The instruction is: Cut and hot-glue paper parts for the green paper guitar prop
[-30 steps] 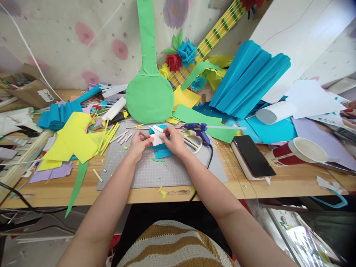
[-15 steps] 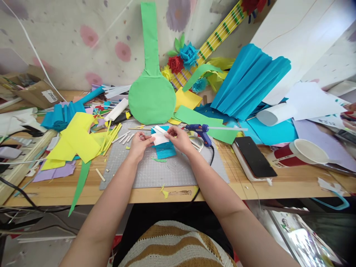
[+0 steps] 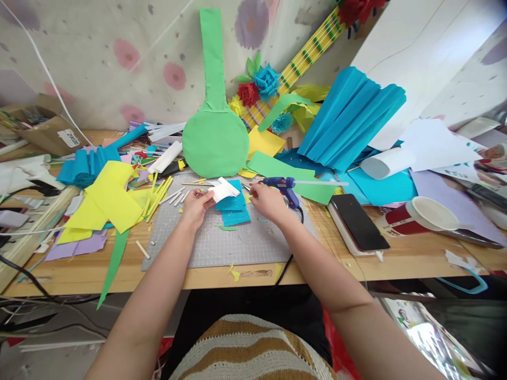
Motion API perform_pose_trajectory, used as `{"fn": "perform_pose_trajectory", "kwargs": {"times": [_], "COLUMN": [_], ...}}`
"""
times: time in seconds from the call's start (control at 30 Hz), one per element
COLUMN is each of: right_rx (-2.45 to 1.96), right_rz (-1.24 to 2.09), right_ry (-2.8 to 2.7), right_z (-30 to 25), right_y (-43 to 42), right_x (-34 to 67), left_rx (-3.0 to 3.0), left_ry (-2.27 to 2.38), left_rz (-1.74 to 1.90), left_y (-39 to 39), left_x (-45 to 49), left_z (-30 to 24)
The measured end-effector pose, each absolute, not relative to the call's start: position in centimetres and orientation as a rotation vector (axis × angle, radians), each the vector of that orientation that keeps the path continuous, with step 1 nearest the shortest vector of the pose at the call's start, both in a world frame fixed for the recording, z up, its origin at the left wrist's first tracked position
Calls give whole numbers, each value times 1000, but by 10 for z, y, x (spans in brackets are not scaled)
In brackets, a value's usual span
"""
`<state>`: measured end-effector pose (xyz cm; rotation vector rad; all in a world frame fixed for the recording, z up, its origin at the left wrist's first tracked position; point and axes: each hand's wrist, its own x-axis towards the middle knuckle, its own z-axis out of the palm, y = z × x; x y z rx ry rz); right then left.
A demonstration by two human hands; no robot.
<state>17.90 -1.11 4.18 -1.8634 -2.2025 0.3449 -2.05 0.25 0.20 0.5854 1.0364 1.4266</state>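
Observation:
A small piece of folded white paper (image 3: 225, 190) is pinched between the thumb and fingers of my left hand (image 3: 198, 205). Beneath it, blue crepe paper pieces (image 3: 236, 215) lie on the grey cutting mat (image 3: 214, 248). My right hand (image 3: 269, 200) is closed around a pair of scissors (image 3: 246, 187); the metal tips point left toward the white paper, apart from it, and the handles are mostly hidden by my fingers. Just beyond that hand lies a blue glue gun (image 3: 287, 187) with a translucent glue stick.
A green paper-covered round shape with a long neck (image 3: 216, 140) stands at the back. White sticks (image 3: 177, 196) and yellow paper (image 3: 113, 195) lie leftward. A phone (image 3: 358, 221) and a paper cup (image 3: 420, 217) are at right. The glue gun's black cord (image 3: 285, 269) crosses the table edge.
My right hand has let go of the white paper, moved right and taken up the scissors. The white paper, still in my left hand, is turned and tilted differently.

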Motion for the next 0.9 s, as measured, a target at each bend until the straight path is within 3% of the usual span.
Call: {"fn": "perform_pose_trajectory", "kwargs": {"times": [0.1,0.57,0.77,0.9], "right_rx": [-2012,-2142,-2141,-2134], "right_rz": [144,-169,-78,249], "right_ry": [-2285,-2325,-2354,-2178], "right_z": [41,21,22,35], "right_y": [-23,-38,-40,-42], "right_x": [193,215,208,214], "left_rx": [563,451,436,421], "left_ry": [1035,944,906,899], "left_rz": [1422,1395,1383,1399], "left_y": [2,1,0,1], "left_x": [-18,-15,-15,-15], "left_z": [4,6,6,7]}}
